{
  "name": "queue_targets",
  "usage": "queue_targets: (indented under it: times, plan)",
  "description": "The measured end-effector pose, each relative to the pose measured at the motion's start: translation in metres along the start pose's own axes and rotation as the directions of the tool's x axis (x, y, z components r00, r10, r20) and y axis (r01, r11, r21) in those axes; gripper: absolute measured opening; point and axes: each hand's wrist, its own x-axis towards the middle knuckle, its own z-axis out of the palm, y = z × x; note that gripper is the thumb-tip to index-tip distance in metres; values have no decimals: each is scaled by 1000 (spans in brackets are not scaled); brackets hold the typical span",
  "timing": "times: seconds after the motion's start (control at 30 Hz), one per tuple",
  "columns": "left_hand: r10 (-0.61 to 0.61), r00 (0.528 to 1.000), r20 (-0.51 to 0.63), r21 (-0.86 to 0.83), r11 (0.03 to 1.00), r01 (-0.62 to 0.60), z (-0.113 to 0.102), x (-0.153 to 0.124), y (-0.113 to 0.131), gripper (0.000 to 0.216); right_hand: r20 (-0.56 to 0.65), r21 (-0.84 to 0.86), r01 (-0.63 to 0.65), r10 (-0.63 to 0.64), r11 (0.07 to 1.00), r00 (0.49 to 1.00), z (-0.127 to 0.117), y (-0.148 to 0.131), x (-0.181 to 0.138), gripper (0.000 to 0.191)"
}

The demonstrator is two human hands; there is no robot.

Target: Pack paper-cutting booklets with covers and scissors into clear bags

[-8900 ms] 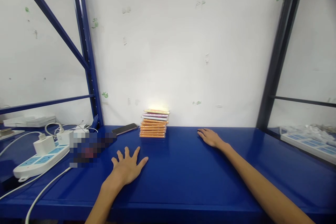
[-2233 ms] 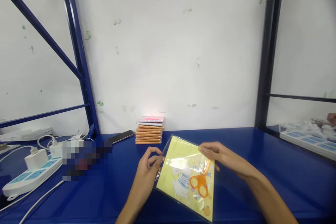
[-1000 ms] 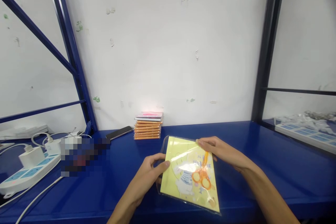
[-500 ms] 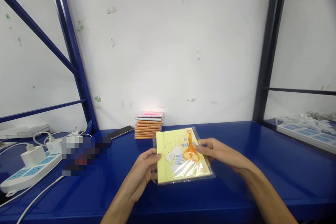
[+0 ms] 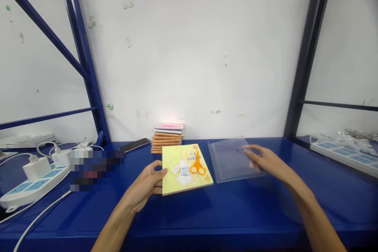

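A yellow booklet (image 5: 186, 168) with a rabbit picture and orange scissors printed or fixed on its cover lies on the blue shelf (image 5: 206, 212). My left hand (image 5: 146, 187) grips its left edge, thumb on top. To the right, a clear plastic sleeve (image 5: 228, 159) lies apart from the booklet. My right hand (image 5: 264, 161) rests on the sleeve's right part with its fingers stretched out and somewhat blurred. A stack of similar booklets (image 5: 167, 138) stands against the white wall behind.
A dark phone (image 5: 135, 145) lies left of the stack. Further left are a white power strip (image 5: 29, 187) with chargers and cables, and a blurred-out patch. Blue and black shelf posts rise at both sides. Another power strip (image 5: 345, 153) lies in the right bay.
The booklet has come out of the plastic sleeve. My left hand now holds the booklet on the shelf, and my right hand has carried the empty sleeve off to the right.
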Motion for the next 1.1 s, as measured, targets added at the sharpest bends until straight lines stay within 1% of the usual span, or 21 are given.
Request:
queue_targets:
  times: [0.07,0.1,0.17,0.2,0.23,0.27,0.33,0.37,0.47,0.53,0.6,0.63,0.7,0.8,0.87,0.93,0.97,1.0,1.03,1.07,1.1]
  plan:
    - [-3,1000,-27,-16,1000,2,-4,0,3,56,-137,-116,-84,68,990,988,-1,8,3,74]
    - [-2,999,-32,-26,1000,1,-6,-1,5,56,-198,-154,-105,74,982,977,-1,8,3,76]
    - [-5,1000,-31,-44,999,3,-9,-1,6,55,-276,-196,-83,26,977,961,2,-1,-1,74]
    - [-5,1000,-25,-47,999,4,-9,-1,6,55,-269,-172,-42,-6,984,963,5,-10,-5,73]
    - [-5,1000,-18,-45,999,4,-9,-1,6,55,-235,-120,12,-40,993,971,10,-21,-10,73]
    - [-3,1000,-11,-39,999,3,-8,-2,6,55,-166,-21,55,-58,998,984,16,-34,-16,76]
    - [2,1000,12,-29,1000,-2,-4,-3,4,55,24,173,99,-105,980,994,32,-59,-31,86]
    - [4,1000,26,-27,1000,-4,-1,-3,3,54,104,212,119,-143,970,984,42,-70,-38,89]
    - [0,999,52,-21,1000,2,4,-6,0,53,260,226,191,-248,955,933,66,-91,-51,95]
    - [4,998,68,-5,1000,-4,5,-7,-1,52,298,256,201,-275,946,914,74,-93,-51,89]
    - [20,997,78,10,1000,-21,4,-8,0,51,236,250,197,-257,948,937,77,-85,-44,74]
    - [27,997,74,17,999,-28,3,-8,2,51,177,212,199,-238,957,955,76,-80,-39,67]
    - [32,999,44,25,999,-33,0,-8,4,51,57,74,198,-203,977,978,73,-67,-30,61]
    - [26,1000,18,13,1000,-26,-2,-8,8,51,-96,-140,174,-188,975,977,67,-52,-22,57]
    - [28,999,22,3,1000,-28,-1,-8,8,52,-164,-186,166,-197,968,967,65,-49,-21,51]
    - [26,999,34,3,1000,-26,0,-8,7,53,-177,-170,185,-215,968,960,65,-54,-23,50]
    - [22,999,41,0,1000,-22,1,-8,7,54,-148,-142,201,-221,969,964,65,-58,-25,54]
    - [18,999,48,-6,1000,-18,2,-8,6,54,-81,-89,220,-227,971,970,65,-62,-28,58]
    - [10,998,56,-15,1000,-9,3,-8,4,55,23,-6,234,-234,972,972,66,-68,-31,62]
    - [3,998,60,-25,1000,-2,4,-7,3,55,150,99,231,-244,968,958,66,-73,-34,63]
    - [-2,998,61,-34,999,4,5,-7,1,56,277,216,204,-260,955,925,67,-78,-38,63]
